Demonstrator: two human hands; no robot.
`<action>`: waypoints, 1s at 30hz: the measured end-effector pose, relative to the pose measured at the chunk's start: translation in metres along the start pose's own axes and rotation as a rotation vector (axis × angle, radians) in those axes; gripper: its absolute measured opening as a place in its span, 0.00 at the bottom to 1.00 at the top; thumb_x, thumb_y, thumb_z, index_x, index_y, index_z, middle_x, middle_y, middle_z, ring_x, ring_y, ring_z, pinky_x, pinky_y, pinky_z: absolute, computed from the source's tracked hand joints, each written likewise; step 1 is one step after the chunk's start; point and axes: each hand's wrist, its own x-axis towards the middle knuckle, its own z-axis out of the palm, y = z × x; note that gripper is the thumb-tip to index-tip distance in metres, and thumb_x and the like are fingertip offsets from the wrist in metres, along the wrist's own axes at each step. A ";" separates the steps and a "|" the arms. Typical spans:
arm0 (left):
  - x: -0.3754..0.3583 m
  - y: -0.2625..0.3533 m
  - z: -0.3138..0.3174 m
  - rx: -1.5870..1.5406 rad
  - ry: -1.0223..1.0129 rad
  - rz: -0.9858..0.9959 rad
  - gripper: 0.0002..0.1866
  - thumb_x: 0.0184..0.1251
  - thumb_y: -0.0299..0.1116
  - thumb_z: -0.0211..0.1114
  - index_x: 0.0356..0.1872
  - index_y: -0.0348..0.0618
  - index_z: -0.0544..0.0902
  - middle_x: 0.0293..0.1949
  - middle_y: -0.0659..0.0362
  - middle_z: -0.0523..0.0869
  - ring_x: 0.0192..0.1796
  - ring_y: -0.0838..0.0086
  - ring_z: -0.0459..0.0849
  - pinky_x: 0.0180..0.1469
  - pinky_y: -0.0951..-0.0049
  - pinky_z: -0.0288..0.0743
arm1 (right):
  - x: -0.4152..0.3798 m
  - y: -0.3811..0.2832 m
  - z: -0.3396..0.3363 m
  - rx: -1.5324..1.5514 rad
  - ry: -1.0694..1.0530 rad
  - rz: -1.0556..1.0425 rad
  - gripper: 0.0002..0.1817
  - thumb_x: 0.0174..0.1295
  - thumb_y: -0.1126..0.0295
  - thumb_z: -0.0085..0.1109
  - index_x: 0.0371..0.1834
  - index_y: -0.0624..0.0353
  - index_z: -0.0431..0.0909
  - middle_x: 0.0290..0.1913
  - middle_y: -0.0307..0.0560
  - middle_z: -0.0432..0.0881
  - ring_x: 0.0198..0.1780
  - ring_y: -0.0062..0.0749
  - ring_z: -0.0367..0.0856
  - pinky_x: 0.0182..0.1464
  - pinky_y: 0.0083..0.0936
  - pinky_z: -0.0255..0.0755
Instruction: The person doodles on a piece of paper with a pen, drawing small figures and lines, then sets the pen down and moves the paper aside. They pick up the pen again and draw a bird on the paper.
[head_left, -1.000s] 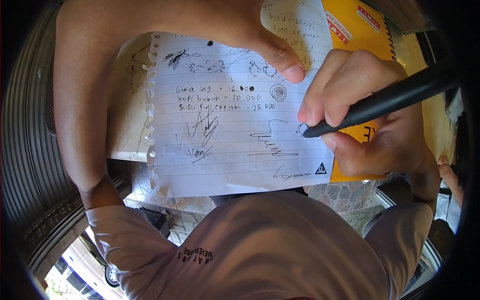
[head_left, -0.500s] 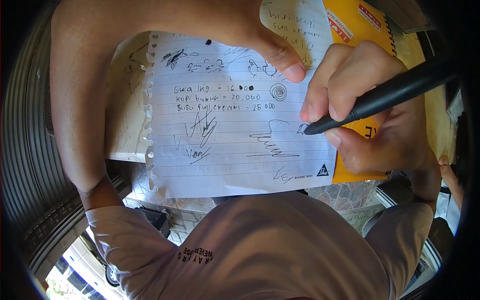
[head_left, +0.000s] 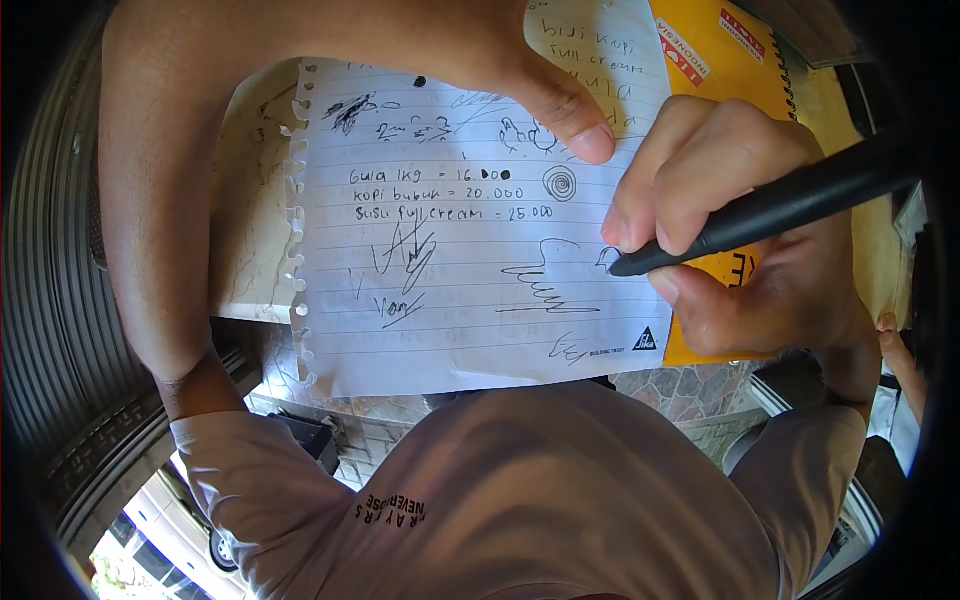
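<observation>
Gripping a black pen [head_left: 770,210], the right hand [head_left: 750,240] closes thumb and 2 fingers round its lower barrel at right of centre; the tip touches the sheet [head_left: 450,290] beside a small scribble. The pen's upper end runs off into the dark right edge. Across the top, the left hand [head_left: 480,50] presses its thumb on the sheet; its fingers are cut off, so their grip cannot be told. A yellow notebook [head_left: 720,50] lies partly hidden under both hands, upper right.
</observation>
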 end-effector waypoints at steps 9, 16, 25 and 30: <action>0.004 -0.006 0.019 0.162 0.089 0.119 0.49 0.56 0.65 0.74 0.54 0.20 0.71 0.53 0.44 0.76 0.60 0.60 0.77 0.62 0.67 0.74 | 0.001 0.001 0.000 -0.004 0.009 0.002 0.14 0.47 0.81 0.63 0.38 0.59 0.73 0.36 0.51 0.80 0.38 0.35 0.84 0.43 0.30 0.80; -0.001 0.011 0.000 0.109 0.067 0.025 0.51 0.56 0.64 0.74 0.56 0.18 0.70 0.56 0.41 0.75 0.63 0.55 0.75 0.65 0.65 0.72 | -0.008 -0.002 0.002 0.045 0.013 0.001 0.14 0.49 0.81 0.63 0.39 0.59 0.73 0.36 0.51 0.80 0.39 0.35 0.84 0.44 0.30 0.80; -0.001 0.001 0.002 -0.022 0.049 0.049 0.51 0.57 0.65 0.73 0.56 0.18 0.70 0.54 0.42 0.75 0.64 0.56 0.75 0.66 0.66 0.71 | -0.009 -0.006 0.001 0.033 0.036 0.035 0.15 0.52 0.83 0.59 0.42 0.58 0.71 0.37 0.51 0.78 0.41 0.34 0.82 0.46 0.30 0.79; 0.001 0.005 -0.004 -0.004 -0.021 -0.004 0.50 0.56 0.66 0.74 0.56 0.19 0.71 0.52 0.44 0.75 0.61 0.56 0.76 0.65 0.66 0.71 | -0.006 -0.007 0.001 -0.015 0.016 0.048 0.15 0.51 0.83 0.59 0.41 0.58 0.71 0.37 0.51 0.79 0.40 0.34 0.82 0.45 0.30 0.78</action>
